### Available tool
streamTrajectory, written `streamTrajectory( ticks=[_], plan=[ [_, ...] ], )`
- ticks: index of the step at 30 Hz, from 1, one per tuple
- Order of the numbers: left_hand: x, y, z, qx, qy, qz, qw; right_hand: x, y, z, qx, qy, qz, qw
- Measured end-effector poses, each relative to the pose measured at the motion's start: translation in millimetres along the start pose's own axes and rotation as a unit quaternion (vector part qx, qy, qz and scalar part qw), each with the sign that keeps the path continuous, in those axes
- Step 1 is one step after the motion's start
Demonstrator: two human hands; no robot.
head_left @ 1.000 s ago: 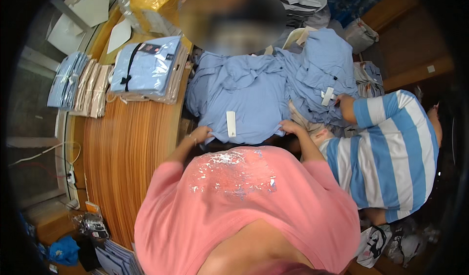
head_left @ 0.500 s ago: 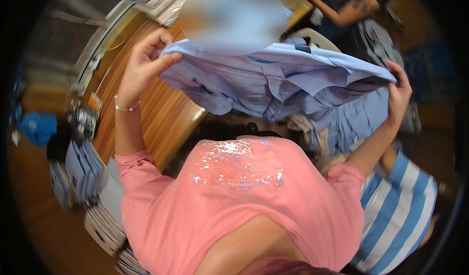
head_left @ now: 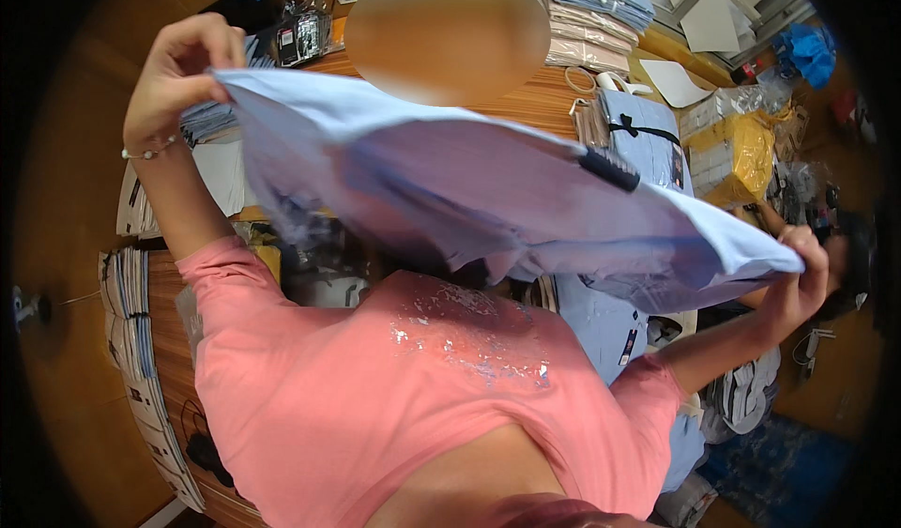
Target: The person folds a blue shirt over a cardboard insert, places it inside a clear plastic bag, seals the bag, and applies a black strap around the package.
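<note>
A light blue shirt (head_left: pixel 450 181) is stretched in the air between my hands, its lower folds hanging down and blurred by motion. My left hand (head_left: pixel 192 77) pinches one end at the upper left. At the right, my right hand (head_left: pixel 798 270) grips the other end, a little lower, so the cloth slopes down to the right. A dark label (head_left: pixel 608 167) shows along the top edge, right of the middle. The shirt hides part of the wooden table (head_left: pixel 540 91) behind it.
Packed shirts (head_left: pixel 596 7) are piled at the back. A folded blue shirt with a black bow (head_left: pixel 643 134) lies on the table at the right, near a yellow plastic package (head_left: pixel 741 157). More folded stacks (head_left: pixel 127 293) stand at the left. Blue cloth (head_left: pixel 788 472) lies at the lower right.
My view has turned, bringing the table and piled shirts in front of me. The shirt stays in both hands; its left end is now higher and its right end lower.
</note>
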State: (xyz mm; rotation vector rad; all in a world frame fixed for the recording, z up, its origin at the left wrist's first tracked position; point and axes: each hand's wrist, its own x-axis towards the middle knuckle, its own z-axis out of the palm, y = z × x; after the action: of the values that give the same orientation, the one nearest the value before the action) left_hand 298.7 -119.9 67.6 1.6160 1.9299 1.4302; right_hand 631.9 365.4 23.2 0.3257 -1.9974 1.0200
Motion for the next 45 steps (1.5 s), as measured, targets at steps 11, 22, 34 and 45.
streamTrajectory(
  ticks=[11, 22, 34, 45],
  plan=[
    [-15.4, -325.1, 8.9, 0.463, 0.233, -0.083, 0.851, 31.8, 283.1, 317.3, -0.409, -0.08, 0.154, 0.896],
    [-94.3, -357.7, 92.1, 0.29, 0.077, -0.167, 0.939, -96.1, 253.9, 426.4, -0.293, -0.198, 0.221, 0.909],
    [46.8, -477.2, 116.8, 0.236, 0.036, -0.188, 0.953, -9.2, 357.7, 494.5, -0.131, -0.338, 0.25, 0.898],
    [60.5, -470.7, 123.9, 0.295, 0.002, -0.148, 0.944, -5.0, 371.0, 499.6, -0.092, -0.358, 0.303, 0.878]
  ],
)
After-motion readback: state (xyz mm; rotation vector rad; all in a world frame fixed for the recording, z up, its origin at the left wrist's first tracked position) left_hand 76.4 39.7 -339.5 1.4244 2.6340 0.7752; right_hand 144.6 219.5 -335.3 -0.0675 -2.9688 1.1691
